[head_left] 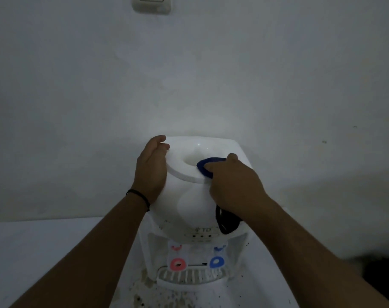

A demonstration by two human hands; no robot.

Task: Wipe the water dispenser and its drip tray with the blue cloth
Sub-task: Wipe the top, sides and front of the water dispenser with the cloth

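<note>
the right hand [231,181] grips the blue cloth [208,166], pressing it on the rim of the water dispenser [189,203] top opening. the left hand [151,167], fingers relaxed, steadies the dispenser's side. the drip tray [189,278] sits below on the counter [44,245], apparently unwiped.

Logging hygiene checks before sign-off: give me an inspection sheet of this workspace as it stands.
Surface: white counter, dark specks and stains around the dispenser's base.
Job's things: white water dispenser; blue cloth pressed at the top opening's rim; drip tray with slotted grille.
Clutter: nothing seen.
Grippers: left hand rests on the top's left side; right hand holds the cloth.
Cables: nothing seen.
Surroundings: white wall, wall switch; dim light.
</note>
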